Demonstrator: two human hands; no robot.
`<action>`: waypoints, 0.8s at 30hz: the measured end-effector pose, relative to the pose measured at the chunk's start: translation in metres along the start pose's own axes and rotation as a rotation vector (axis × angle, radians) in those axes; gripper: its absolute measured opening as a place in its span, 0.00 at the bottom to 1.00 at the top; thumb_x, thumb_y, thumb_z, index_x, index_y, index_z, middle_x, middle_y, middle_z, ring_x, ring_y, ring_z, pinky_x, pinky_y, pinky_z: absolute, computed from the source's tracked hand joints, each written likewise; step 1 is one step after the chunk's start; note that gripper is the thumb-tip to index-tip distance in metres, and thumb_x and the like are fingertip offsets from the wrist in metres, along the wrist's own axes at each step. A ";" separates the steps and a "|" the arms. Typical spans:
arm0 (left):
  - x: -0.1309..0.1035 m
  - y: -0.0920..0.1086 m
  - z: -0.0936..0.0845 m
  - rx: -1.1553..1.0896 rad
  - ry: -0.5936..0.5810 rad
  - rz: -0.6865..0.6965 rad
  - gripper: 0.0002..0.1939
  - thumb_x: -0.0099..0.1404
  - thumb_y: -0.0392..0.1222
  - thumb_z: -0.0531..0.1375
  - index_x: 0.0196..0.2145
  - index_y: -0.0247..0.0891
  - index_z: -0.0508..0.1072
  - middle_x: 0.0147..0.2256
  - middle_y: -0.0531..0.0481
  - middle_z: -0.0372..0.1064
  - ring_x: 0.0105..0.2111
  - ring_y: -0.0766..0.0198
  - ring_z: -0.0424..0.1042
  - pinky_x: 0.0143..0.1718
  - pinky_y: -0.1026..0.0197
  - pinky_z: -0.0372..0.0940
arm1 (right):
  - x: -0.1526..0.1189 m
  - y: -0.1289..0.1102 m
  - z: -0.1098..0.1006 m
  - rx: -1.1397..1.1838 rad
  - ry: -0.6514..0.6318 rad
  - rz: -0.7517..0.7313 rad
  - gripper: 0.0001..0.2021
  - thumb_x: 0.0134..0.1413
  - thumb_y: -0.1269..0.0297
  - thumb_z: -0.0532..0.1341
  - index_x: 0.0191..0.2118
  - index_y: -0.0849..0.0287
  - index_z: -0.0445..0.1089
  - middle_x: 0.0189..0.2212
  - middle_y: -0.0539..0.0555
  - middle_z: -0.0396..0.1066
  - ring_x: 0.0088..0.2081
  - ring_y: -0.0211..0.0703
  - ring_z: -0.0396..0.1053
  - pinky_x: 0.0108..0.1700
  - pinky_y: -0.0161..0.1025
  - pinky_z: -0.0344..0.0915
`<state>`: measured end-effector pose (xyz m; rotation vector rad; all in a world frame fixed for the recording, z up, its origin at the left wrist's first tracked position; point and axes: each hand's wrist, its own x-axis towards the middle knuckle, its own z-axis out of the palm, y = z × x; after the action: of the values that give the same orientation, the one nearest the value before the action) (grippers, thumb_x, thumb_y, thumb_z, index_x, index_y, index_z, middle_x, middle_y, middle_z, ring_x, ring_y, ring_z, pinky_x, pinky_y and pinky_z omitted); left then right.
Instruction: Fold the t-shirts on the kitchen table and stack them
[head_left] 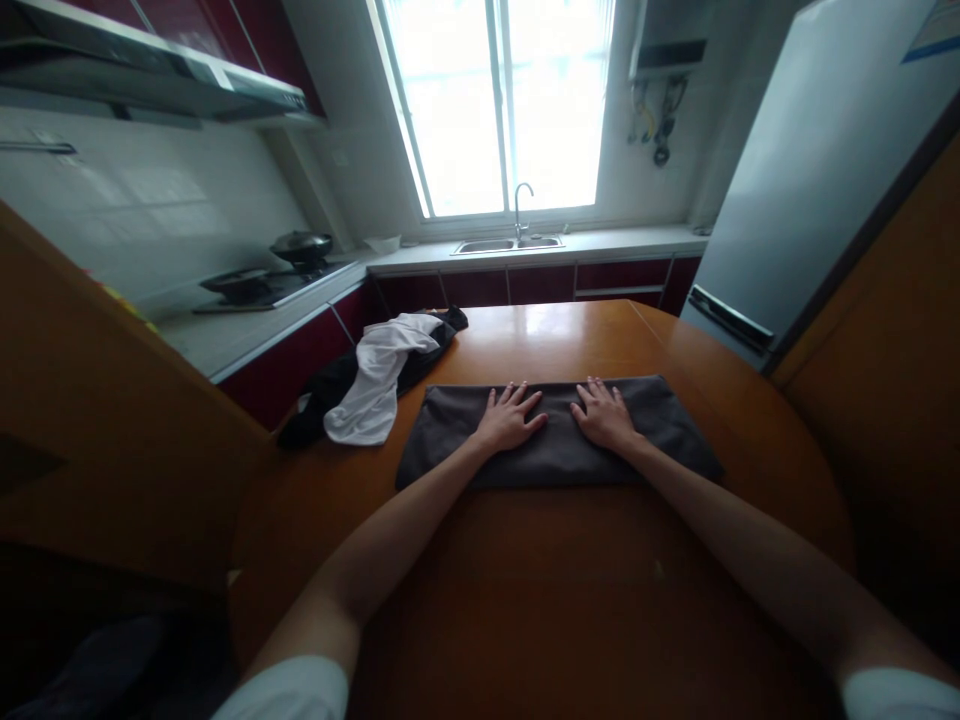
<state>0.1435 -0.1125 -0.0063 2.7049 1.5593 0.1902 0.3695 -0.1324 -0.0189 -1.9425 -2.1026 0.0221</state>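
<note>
A dark grey cloth [555, 455], folded into a long flat rectangle, lies crosswise on the wooden table. My left hand [508, 418] rests flat on it left of the middle, fingers spread. Right of the middle, my right hand [604, 413] also presses flat on the cloth, its fingers apart. A short gap of bare fabric separates the two hands, and neither one grips anything. What kind of garment or cloth it is, I cannot tell from the folded shape.
A white cloth [375, 375] lies crumpled over dark clothing [315, 400] at the table's left edge. Around the wooden table [555, 580] stand a fridge [795, 180] on the right, a sink [487, 246] under the window, and a stove with a lidded pan [301, 246] on the left.
</note>
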 end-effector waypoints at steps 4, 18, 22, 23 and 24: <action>-0.004 0.003 -0.006 0.024 0.093 0.002 0.37 0.71 0.70 0.40 0.71 0.53 0.52 0.73 0.50 0.41 0.72 0.46 0.38 0.68 0.32 0.35 | 0.000 0.000 0.000 0.004 -0.003 0.005 0.29 0.69 0.53 0.48 0.68 0.63 0.58 0.71 0.64 0.48 0.72 0.53 0.43 0.70 0.56 0.39; -0.014 -0.017 -0.016 0.028 0.121 -0.207 0.36 0.73 0.66 0.37 0.72 0.49 0.50 0.73 0.45 0.40 0.72 0.45 0.37 0.67 0.30 0.36 | 0.000 0.001 -0.003 0.011 -0.026 0.006 0.29 0.69 0.52 0.48 0.69 0.63 0.58 0.72 0.63 0.46 0.72 0.52 0.42 0.70 0.54 0.39; -0.011 -0.017 -0.011 0.021 0.032 -0.240 0.36 0.73 0.66 0.37 0.70 0.49 0.55 0.72 0.45 0.44 0.71 0.42 0.39 0.66 0.28 0.38 | 0.000 0.001 -0.003 0.018 -0.017 -0.003 0.29 0.69 0.53 0.48 0.69 0.63 0.58 0.72 0.64 0.46 0.72 0.53 0.42 0.70 0.55 0.39; -0.010 -0.018 -0.009 0.019 0.011 -0.244 0.36 0.73 0.66 0.37 0.70 0.49 0.55 0.72 0.45 0.44 0.71 0.42 0.39 0.66 0.28 0.38 | 0.000 0.001 -0.002 0.019 -0.017 -0.003 0.29 0.69 0.53 0.49 0.69 0.63 0.58 0.72 0.64 0.46 0.72 0.53 0.42 0.70 0.55 0.39; -0.009 -0.020 -0.007 0.017 0.001 -0.246 0.36 0.73 0.66 0.38 0.70 0.49 0.55 0.72 0.45 0.43 0.72 0.42 0.39 0.66 0.27 0.38 | 0.000 0.001 -0.002 0.020 -0.018 -0.003 0.29 0.69 0.53 0.49 0.69 0.64 0.57 0.72 0.64 0.46 0.72 0.53 0.42 0.70 0.55 0.39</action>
<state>0.1213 -0.1108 -0.0016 2.4940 1.8814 0.1746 0.3712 -0.1325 -0.0171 -1.9354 -2.1086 0.0600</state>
